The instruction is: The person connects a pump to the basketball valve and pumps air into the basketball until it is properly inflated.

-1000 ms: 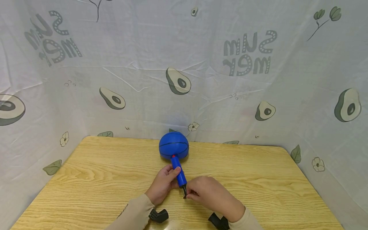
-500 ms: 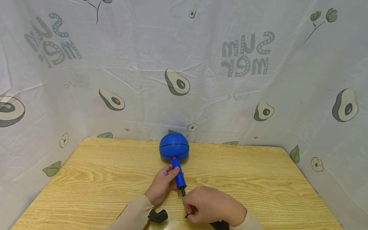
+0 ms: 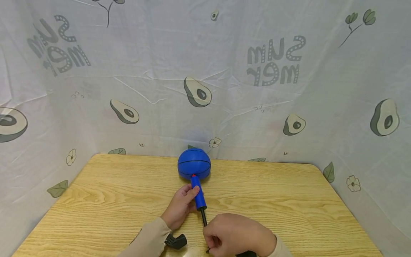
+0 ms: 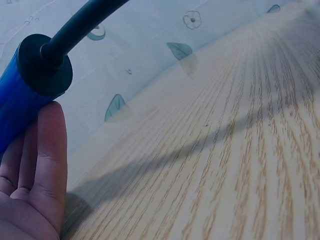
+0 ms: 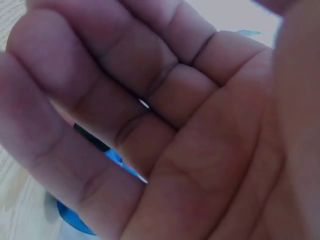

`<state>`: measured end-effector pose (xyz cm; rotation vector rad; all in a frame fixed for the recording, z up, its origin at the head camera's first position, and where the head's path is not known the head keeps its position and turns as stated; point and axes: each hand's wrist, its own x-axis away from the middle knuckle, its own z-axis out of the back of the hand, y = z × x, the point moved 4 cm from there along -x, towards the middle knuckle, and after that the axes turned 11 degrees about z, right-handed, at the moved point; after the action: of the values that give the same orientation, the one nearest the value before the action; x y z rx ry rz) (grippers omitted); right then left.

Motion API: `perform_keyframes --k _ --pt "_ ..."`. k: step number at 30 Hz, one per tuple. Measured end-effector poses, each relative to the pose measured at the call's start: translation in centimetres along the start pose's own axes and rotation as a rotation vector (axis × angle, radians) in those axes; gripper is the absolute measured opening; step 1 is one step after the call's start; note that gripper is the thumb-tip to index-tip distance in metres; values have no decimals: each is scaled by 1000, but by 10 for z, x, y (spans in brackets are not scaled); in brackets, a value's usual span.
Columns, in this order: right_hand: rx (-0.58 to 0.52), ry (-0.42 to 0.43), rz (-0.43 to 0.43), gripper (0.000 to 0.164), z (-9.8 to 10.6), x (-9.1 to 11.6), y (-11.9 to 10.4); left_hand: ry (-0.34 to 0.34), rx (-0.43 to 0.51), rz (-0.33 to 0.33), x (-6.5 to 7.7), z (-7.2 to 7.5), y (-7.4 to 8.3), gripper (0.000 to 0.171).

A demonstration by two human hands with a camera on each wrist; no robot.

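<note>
A blue ball with black seam lines sits toward the back of the table. From its near side a blue hand pump slants toward me, joined to the ball at a small red tip. My left hand grips the pump's barrel, thumb on top; in the left wrist view its fingers lie under the barrel. A black rod sticks out of the barrel's near end. My right hand has its fingers curled round the rod's handle end, which it mostly hides. Curled fingers fill the right wrist view.
The wood-grain table spreads to both sides of the hands. A pale printed cloth hangs behind and along its sides. A black camera mount shows at the left wrist, beside the beige sleeve.
My right hand has drawn back toward me with the handle, so much more of the black rod shows. The left hand, pump barrel and ball have hardly moved.
</note>
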<state>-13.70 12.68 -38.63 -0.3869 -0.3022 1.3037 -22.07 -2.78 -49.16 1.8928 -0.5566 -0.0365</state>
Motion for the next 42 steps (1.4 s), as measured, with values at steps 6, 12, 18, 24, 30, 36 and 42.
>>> perform_keyframes --k 6,12,18,24,30,36,42 --pt "-7 15 -45 19 0 -2 4 14 12 -3 0 1 -1 45" --pt "44 65 -113 21 2 -4 12 15 15 13 0 0 -1 50" --pt "57 133 -193 20 7 -4 24 8 0 10 -1 -1 -1 55" --pt "129 224 -196 12 9 -3 32 0 0 11 -1 -4 -1 57" --pt "114 251 -182 13 10 -2 32 -8 -13 2 -1 -4 -1 55" --pt "101 166 -123 20 9 -3 25 -8 -37 0 0 -5 -1 50" --pt "51 103 -55 19 4 -4 17 0 -45 -5 0 -3 -1 47"
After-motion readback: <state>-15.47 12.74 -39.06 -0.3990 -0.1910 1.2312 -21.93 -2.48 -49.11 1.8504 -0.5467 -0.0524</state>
